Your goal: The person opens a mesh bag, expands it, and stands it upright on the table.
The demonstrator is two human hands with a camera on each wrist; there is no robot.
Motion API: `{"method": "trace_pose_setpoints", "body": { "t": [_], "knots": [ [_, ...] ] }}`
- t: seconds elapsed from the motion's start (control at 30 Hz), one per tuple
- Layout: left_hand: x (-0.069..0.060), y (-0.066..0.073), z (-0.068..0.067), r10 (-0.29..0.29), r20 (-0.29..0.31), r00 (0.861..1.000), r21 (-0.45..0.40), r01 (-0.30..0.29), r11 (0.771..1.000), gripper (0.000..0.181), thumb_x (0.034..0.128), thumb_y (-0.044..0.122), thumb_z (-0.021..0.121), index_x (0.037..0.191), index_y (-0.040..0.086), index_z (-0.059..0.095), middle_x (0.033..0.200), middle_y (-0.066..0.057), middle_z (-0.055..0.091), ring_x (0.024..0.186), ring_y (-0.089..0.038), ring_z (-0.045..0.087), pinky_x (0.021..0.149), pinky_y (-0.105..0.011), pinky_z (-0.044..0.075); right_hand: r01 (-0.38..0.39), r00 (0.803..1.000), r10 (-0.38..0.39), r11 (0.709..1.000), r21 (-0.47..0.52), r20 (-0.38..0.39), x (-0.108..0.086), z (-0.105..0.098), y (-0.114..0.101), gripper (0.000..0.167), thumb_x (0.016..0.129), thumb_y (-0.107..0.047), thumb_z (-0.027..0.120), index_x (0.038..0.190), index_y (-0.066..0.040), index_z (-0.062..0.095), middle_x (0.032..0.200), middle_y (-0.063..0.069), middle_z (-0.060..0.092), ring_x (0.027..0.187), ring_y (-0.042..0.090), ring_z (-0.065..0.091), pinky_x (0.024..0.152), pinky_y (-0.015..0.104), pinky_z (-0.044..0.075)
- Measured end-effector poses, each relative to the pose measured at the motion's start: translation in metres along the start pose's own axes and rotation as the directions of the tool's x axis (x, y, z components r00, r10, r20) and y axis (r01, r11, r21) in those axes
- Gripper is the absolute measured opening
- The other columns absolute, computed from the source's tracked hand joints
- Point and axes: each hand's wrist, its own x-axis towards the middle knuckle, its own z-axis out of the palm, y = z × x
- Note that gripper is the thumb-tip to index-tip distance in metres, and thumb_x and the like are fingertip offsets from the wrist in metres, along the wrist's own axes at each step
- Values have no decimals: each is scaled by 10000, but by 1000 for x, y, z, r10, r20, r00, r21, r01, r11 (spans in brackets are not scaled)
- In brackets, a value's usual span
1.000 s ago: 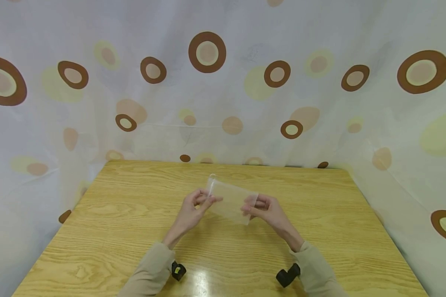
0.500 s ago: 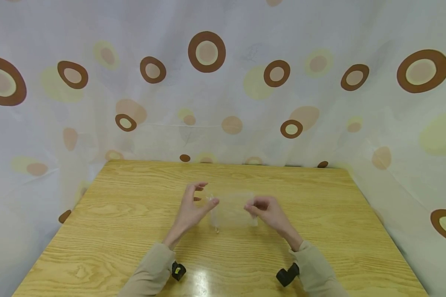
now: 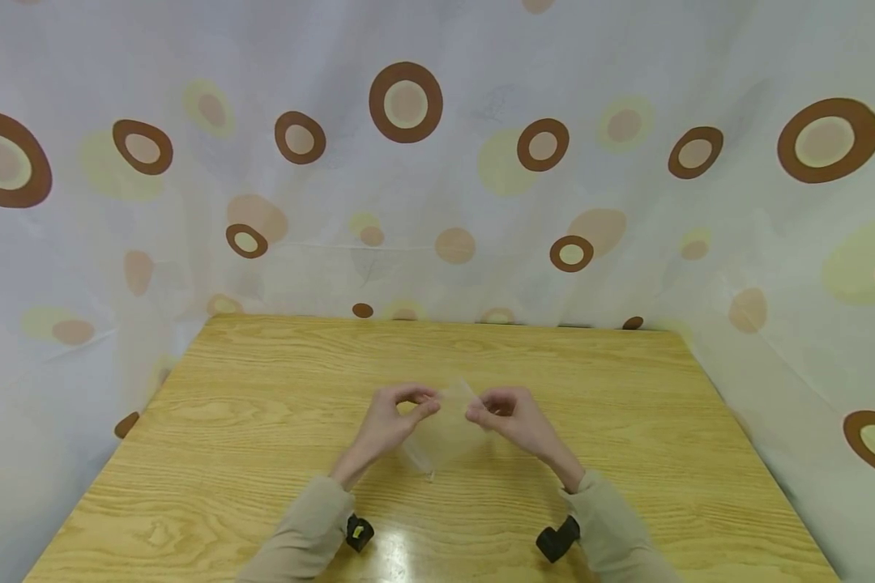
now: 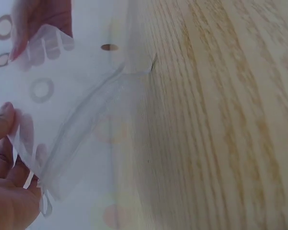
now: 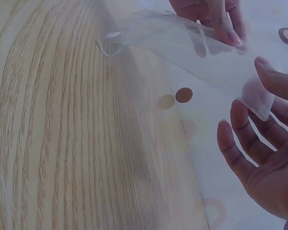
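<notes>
Between my two hands, above the wooden table, hangs a sheer white drawstring bag, tilted with one corner up. Its drawstring end points down and to the left, and a small cord loop sticks out there in the left wrist view. My left hand pinches one edge of the bag between thumb and fingers. On the other side, my right hand holds the corner opposite the drawstring end. In the right wrist view, some right fingers spread away from the fabric. Nothing is visible inside the see-through bag.
The wood-grain table spreads out beneath both hands. A pale curtain with brown ring patterns stands behind the table and along both sides. Black wrist cameras sit at the cuffs, such as the right camera.
My left hand lets go of the bag's drawstring end, opens, then grips its edge nearer my right hand. The bag has turned, its drawstring end swinging down. My right hand keeps its hold.
</notes>
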Motion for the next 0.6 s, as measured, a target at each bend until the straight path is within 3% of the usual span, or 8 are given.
{"method": "trace_pose_setpoints", "body": {
  "t": [0.07, 0.17, 0.33, 0.47, 0.6],
  "knots": [
    [0, 0, -1, -7, -17, 1000, -10, 7, 1000, 192, 944, 162, 707, 1101, 57, 742, 962, -154, 761, 957, -251, 708, 954, -532, 533, -21, 1000, 21, 1000, 9, 2, -1, 0, -1, 165, 952, -165, 706, 1027, -20, 733, 946, 193, 725, 786, 230, 696, 710, 353, 594],
    [-1, 0, -1, -9, -32, 999, -24, 8, 1000, 182, 961, 165, 684, 1090, 51, 743, 981, -169, 762, 930, -284, 720, 919, -467, 562, -27, 1000, 26, 999, 33, 7, -2, -2, 0, 205, 966, -147, 685, 1065, 31, 709, 988, 235, 712, 824, 265, 697, 732, 370, 601],
    [0, -1, -2, 24, 9, 1000, -56, -24, 998, 206, 981, 179, 663, 1093, 19, 727, 985, -155, 764, 925, -366, 717, 869, -380, 587, 20, 998, -19, 1000, 17, -57, -3, -3, 3, 213, 987, -113, 645, 1025, 89, 702, 911, 303, 679, 753, 282, 655, 690, 343, 590],
    [0, 0, -1, 13, 61, 998, -90, -7, 996, 250, 953, 202, 708, 1146, 43, 712, 1064, -135, 760, 954, -228, 722, 893, -381, 584, 63, 997, -63, 998, -3, -46, -2, -2, 2, 176, 973, -90, 658, 950, 79, 704, 815, 227, 671, 677, 209, 625, 649, 363, 578],
    [0, 1, 1, 7, 53, 999, -120, 0, 993, 282, 919, 195, 747, 1154, 43, 708, 1078, -136, 756, 950, -109, 705, 899, -323, 583, 77, 997, -77, 997, -4, 18, 0, -1, 0, 183, 966, -79, 665, 913, 94, 693, 817, 250, 670, 675, 171, 638, 656, 376, 586]
  ]
}}
